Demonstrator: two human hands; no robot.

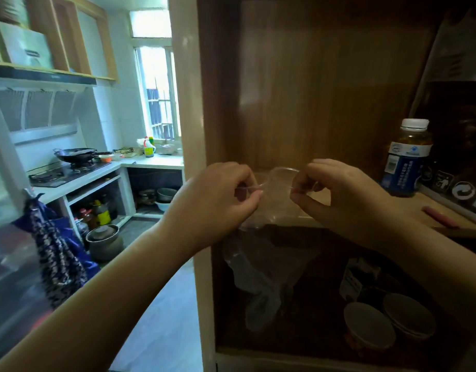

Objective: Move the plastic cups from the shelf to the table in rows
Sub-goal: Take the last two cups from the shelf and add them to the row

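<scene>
Two clear plastic cups stand close together at the front of a wooden shelf (pixel 432 208) inside a brown cabinet. My left hand (pixel 218 200) pinches the rim of the left cup (pixel 254 221) between thumb and fingers. My right hand (pixel 346 194) pinches the rim of the right cup (pixel 281 183) the same way. Both cups are transparent and hard to make out; their lower parts sit at the shelf's front edge. I cannot tell whether they are lifted off the shelf.
A capped bottle (pixel 407 159) with a blue label stands on the shelf to the right. A clear plastic bag (pixel 261 280) hangs below the shelf edge, with lidded paper bowls (pixel 371 331) on the lower shelf. A kitchen counter with a wok (pixel 74 154) lies to the left.
</scene>
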